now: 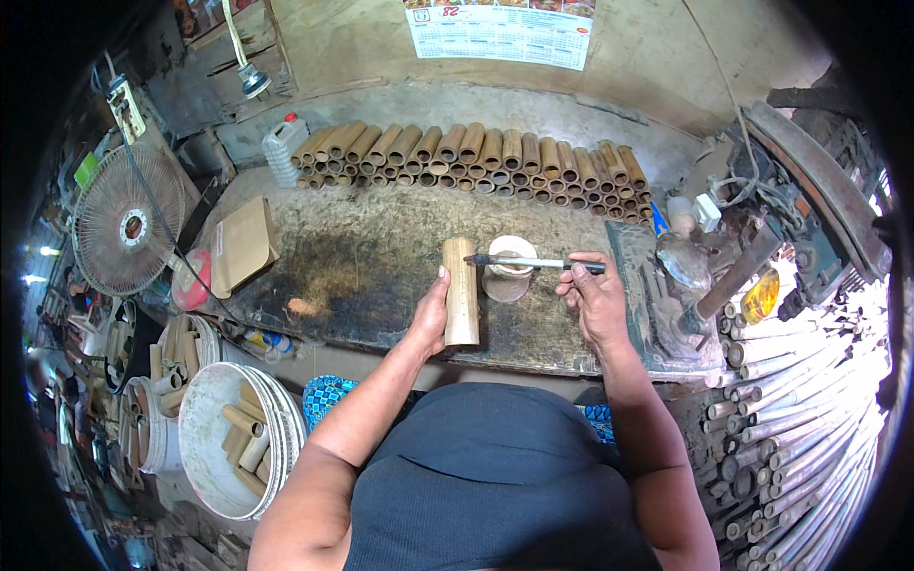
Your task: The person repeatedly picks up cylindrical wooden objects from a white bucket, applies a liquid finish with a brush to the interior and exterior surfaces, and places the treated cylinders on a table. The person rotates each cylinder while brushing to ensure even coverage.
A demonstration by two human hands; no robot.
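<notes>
My left hand (434, 312) is wrapped round a pale bamboo tube (461, 300), held upright above the worktable (362, 266). In my right hand (598, 297) is a slim brush (533, 262) with a black handle end, a silver shaft and a dark tip. That tip lies against the upper part of the tube or just in front of it; I cannot tell which. Behind the brush stands a white-rimmed jar (512, 249), partly hidden by the shaft. What the jar holds is hard to make out.
Stacked bamboo tubes (466, 157) line the back of the table beside a translucent jug (284, 152). A brown cardboard piece (243, 246) and a fan (131, 224) are at left. A white bucket (205, 428) holds cut tubes. Long bamboo poles (809, 419) and a vise-like tool (728, 281) fill the right.
</notes>
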